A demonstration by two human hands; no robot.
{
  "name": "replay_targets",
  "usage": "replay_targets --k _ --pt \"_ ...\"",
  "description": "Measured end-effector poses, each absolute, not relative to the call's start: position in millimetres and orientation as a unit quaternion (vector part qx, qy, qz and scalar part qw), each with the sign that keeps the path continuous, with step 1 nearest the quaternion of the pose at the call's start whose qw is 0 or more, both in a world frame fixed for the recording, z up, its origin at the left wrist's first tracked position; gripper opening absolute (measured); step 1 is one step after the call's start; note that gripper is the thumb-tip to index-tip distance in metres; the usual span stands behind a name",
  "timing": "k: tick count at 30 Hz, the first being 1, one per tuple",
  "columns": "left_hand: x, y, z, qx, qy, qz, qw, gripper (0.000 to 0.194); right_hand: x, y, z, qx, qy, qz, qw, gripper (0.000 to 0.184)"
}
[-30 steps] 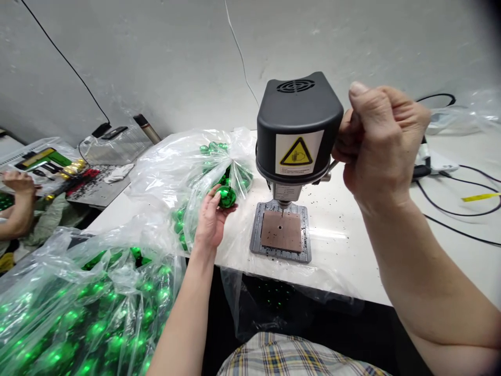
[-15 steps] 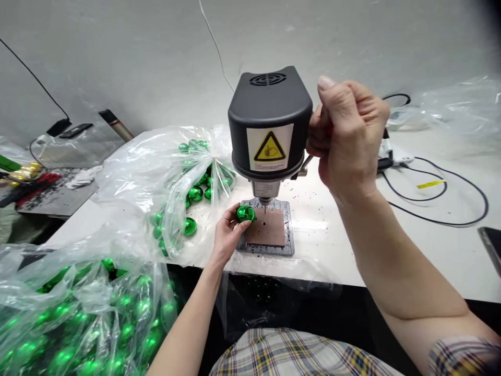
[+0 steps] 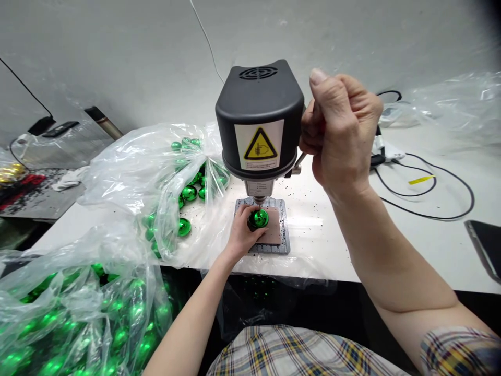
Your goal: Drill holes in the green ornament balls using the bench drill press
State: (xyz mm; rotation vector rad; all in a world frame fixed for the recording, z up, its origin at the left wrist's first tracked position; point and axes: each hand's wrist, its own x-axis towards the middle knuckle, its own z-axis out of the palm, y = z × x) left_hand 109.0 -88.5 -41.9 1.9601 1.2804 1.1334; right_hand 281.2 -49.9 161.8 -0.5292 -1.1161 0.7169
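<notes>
A small black bench drill (image 3: pixel 259 120) with a yellow warning label stands on the white table (image 3: pixel 344 245). My left hand (image 3: pixel 243 235) is closed around a shiny green ball (image 3: pixel 259 218), pressing it onto the drill's brown base plate (image 3: pixel 274 235) right under the bit. Beside the drill head, my right hand (image 3: pixel 340 136) is a fist wrapped round the feed lever (image 3: pixel 298 163), of which only a short metal stub shows.
A clear plastic bag (image 3: pixel 156 172) of green balls lies open on the table left of the drill. Another full bag (image 3: pixel 74 308) sits at lower left. Black cables (image 3: pixel 430 193) and a dark flat device (image 3: pixel 485 243) lie to the right. Dark specks dot the table.
My left hand has carried the green ball from the bag on the left onto the base plate under the bit. My right fist has stayed on the lever.
</notes>
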Motion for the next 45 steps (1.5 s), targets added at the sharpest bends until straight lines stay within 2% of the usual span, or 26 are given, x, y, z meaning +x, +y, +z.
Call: replay_targets --k 6,12,16,19,24,30,38,45 --pt "118.8 -90.6 -51.6 0.696 0.473 0.432 0.326 0.047 282.7 -50.1 160.9 -0.242 -0.522 0.325 0.751 0.044" --pt "117.1 -94.4 -54.4 0.694 0.476 0.444 0.308 0.043 282.2 -52.5 160.2 -0.241 -0.519 0.326 0.752 0.044" --pt "120.2 -96.0 -64.1 0.631 0.495 0.476 0.36 0.051 278.9 -59.7 158.6 -0.257 -0.53 0.273 0.761 0.045" --pt "122.3 -97.0 -68.2 0.607 0.486 0.496 0.386 0.051 274.4 -68.6 152.6 -0.264 -0.526 0.223 0.777 0.048" --pt "122.7 -97.7 -68.2 0.609 0.492 0.497 0.374 0.049 268.4 -89.5 129.1 -0.273 -0.524 0.151 0.792 0.056" --pt "122.4 -97.7 -69.9 0.612 0.494 0.5 0.362 0.047 268.9 -105.6 103.9 -0.264 -0.544 0.12 0.788 0.056" --pt "123.8 -97.9 -67.0 0.606 0.497 0.503 0.365 0.049 271.2 -92.5 77.1 -0.121 -0.602 0.018 0.789 0.042" --pt "122.7 -99.5 -66.3 0.606 0.506 0.504 0.35 0.047 277.0 -88.6 67.3 -0.055 -0.65 -0.023 0.758 0.041"
